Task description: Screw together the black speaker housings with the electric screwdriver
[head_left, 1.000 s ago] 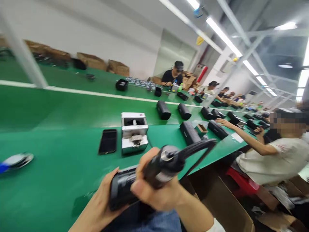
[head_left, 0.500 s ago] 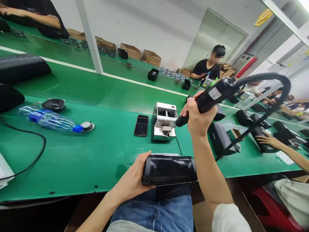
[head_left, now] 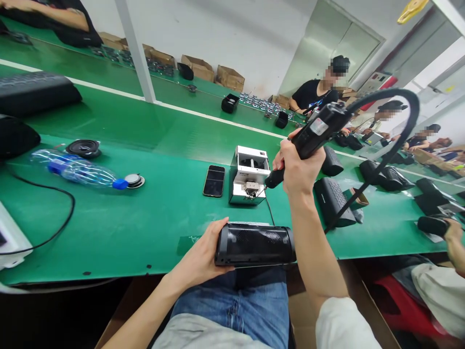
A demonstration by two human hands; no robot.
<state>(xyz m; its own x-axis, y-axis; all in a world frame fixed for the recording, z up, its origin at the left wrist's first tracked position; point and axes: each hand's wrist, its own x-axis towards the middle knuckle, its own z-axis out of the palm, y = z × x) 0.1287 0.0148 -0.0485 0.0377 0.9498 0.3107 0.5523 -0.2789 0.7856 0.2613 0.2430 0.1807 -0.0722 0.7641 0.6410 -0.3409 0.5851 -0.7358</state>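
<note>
My left hand (head_left: 209,249) grips the left end of a black speaker (head_left: 257,245), which lies at the table's front edge above my lap. My right hand (head_left: 301,162) is wrapped round a black corded electric screwdriver (head_left: 316,133), tilted so its bit points down and left. The bit's tip is at the front of a white-and-black screw feeder (head_left: 249,177); whether a screw sits on it is too small to tell. A phone (head_left: 214,181) lies just left of the feeder.
A plastic bottle (head_left: 78,169), a loose round speaker driver (head_left: 83,148) and a silver disc (head_left: 134,181) lie on the left of the green table (head_left: 152,218). Black speaker housings (head_left: 332,201) stand to the right. A co-worker's hand (head_left: 454,235) holds a black tool at far right.
My view has shifted slightly. Both hands keep their holds, and the screwdriver tip stays at the feeder. The co-worker's hand at right has left a speaker housing, and a black tool shows in a hand there.
</note>
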